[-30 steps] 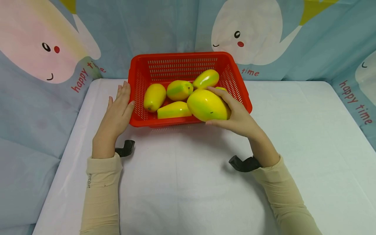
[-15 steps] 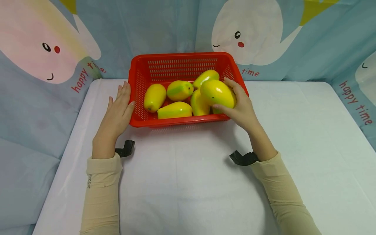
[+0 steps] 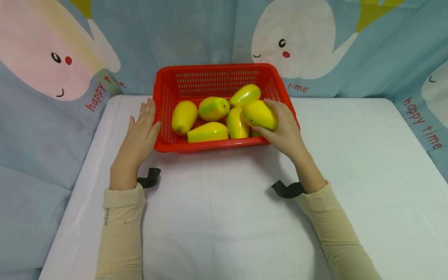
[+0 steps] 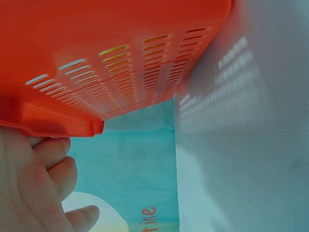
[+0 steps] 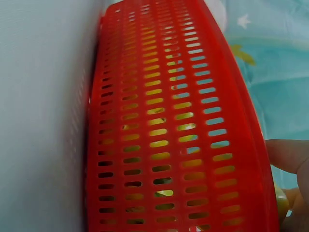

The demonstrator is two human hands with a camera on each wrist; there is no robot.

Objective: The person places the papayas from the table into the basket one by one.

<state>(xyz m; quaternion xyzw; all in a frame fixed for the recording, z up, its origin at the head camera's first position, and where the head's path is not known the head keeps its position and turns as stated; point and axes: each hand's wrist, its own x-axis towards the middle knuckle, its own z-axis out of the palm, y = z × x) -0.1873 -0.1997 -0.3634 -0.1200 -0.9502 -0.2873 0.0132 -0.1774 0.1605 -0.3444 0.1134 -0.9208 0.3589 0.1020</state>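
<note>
My right hand (image 3: 287, 133) grips a yellow-green mango (image 3: 259, 115) at the right end of a red slotted basket (image 3: 210, 146). That mango sits over another one, mostly hidden beneath it. In the right wrist view the basket wall (image 5: 113, 135) covers most of the scene, with the thumb and fingers (image 5: 289, 154) at its rim and a sliver of mango (image 5: 281, 205) beside them. Flat fingers of my left hand (image 3: 138, 136) touch the basket's left rim. From the left wrist, the fingers (image 4: 63, 176) appear just under the rim (image 4: 53, 128).
Several more mangoes lie in the basket, among them one at the left (image 3: 184, 118) and one near the front (image 3: 208, 132). The basket stands at the back of a white-covered table (image 3: 210, 217), close to a blue printed curtain (image 3: 196, 31).
My right hand has carried the mango from above the front rim rightward and back, then slightly down onto the mangoes at the right end. My left hand has stayed at the rim.
</note>
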